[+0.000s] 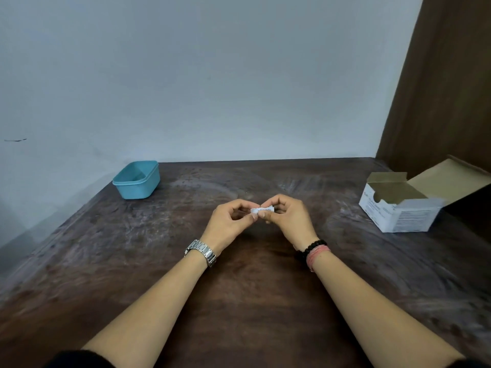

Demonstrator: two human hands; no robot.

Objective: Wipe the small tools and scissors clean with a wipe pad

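Both hands, left hand [230, 218] and right hand [285, 215], pinch the wipe pad packet [261, 210] mid-bench [239, 288], fingers curled on it; looks like the opening step, next needs a tear; tools not visible.

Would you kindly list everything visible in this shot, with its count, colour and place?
wipe packet: one, white, small, pinched between both hands above the table's middle
tub: one, light blue, open-topped, far left of the table near the wall
cardboard box: one, white outside and brown inside, flaps open, far right of the table
table: one, dark brown wood, worn surface, fills the lower frame
wall: one, pale grey-blue, behind the table
wristwatch: one, silver metal, left wrist
bracelets: black beads and pink-red thread, right wrist
left hand: one, pinches the packet's left end
right hand: one, pinches the packet's right end
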